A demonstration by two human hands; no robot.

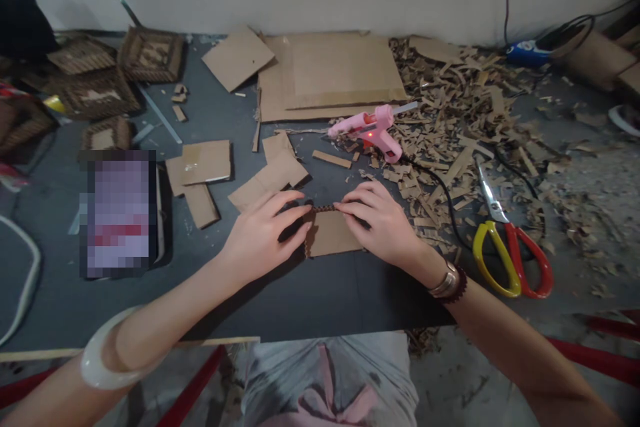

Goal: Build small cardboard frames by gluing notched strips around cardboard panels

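Observation:
A small rectangular piece of cardboard [333, 237] lies flat on the dark table in front of me. Along its far edge runs a narrow corrugated cardboard strip [325, 209], its wavy edge facing up. My left hand [267, 227] is closed, with its fingertips on the strip's left end at the piece's far left corner. The strip's right part is pinched between the thumb and fingers of my right hand [383, 220], which covers the piece's right side. Another wavy edge [307, 250] shows along the left side, partly hidden by my left hand.
A pink glue gun [367, 128] with a lit red light lies beyond my hands. Scissors [500, 240] rest at right, near heaped cardboard scraps [465, 107]. Cut pieces [207, 161], a blurred-out phone-like object [123, 213] and corrugated cardboard frames [150, 57] are at left; larger sheets [345, 70] lie behind.

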